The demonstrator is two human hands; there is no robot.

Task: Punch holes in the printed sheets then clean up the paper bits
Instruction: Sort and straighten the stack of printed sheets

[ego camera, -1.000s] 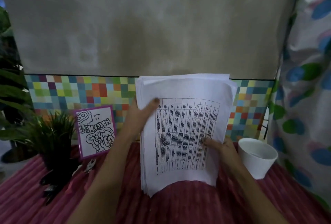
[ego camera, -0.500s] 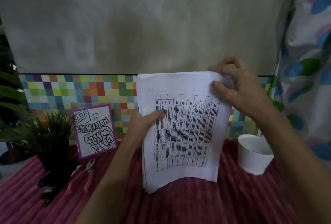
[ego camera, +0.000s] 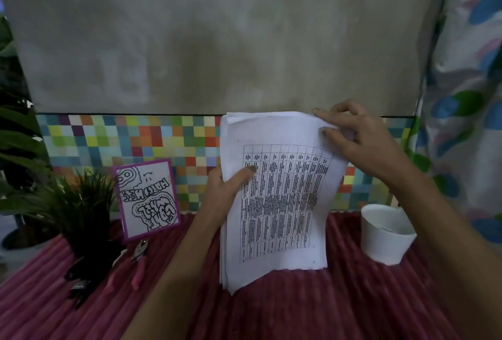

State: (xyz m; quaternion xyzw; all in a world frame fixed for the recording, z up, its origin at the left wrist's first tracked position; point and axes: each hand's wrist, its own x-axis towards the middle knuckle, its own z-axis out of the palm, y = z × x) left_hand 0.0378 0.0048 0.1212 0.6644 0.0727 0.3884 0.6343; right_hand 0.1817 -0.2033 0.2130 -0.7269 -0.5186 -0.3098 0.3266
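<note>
At eight o'clock, a pink-handled metal hole punch (ego camera: 140, 261) is lying on the ribbed dark-red tablecloth (ego camera: 298, 312). The left hand (ego camera: 225, 190) is gripping the thick stack of white printed sheets (ego camera: 277, 204) at its nine o'clock edge, thumb across the front. The stack is standing upright over the cloth, long axis running twelve to six, printed table facing the camera. The right hand (ego camera: 361, 147) is pinching its one o'clock corner. A white paper cup (ego camera: 385, 236) is sitting at three o'clock; a grey wall (ego camera: 217, 41) with a multicoloured mosaic tile strip (ego camera: 135, 141) is standing behind

Left grip (ego camera: 226, 190) clasps, thumb forward; right grip (ego camera: 358, 144) pinches higher.
</note>
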